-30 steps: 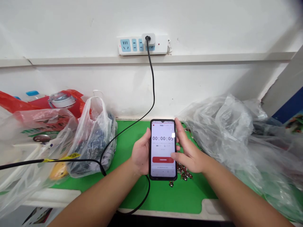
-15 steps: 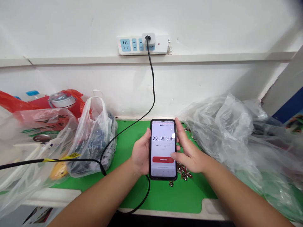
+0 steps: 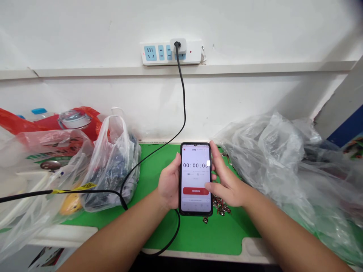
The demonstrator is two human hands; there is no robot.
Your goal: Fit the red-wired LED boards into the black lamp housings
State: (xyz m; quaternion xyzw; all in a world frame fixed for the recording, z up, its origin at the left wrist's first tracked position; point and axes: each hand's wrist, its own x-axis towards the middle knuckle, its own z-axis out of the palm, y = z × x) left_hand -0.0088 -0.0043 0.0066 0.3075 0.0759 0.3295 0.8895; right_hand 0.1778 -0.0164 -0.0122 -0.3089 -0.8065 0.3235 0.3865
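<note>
A black-cased smartphone is held upright between both my hands above the green table top. Its lit screen shows a timer and a red button. My left hand grips the phone's left edge, thumb along the side, its other fingers hidden behind. My right hand grips the right edge, with the index finger up along the upper corner and the thumb at the right end of the red button. Small shiny metal parts lie in a pile on the table, partly hidden by the phone and my right hand.
A clear plastic bag with dark contents sits left, beside a larger bag and a red bottle. Crumpled clear plastic covers the right side. A black cable hangs from a power strip and loops across the green table.
A small red dot now shows at the top left of the phone screen. Both hands keep their hold on the phone, with no clear movement.
</note>
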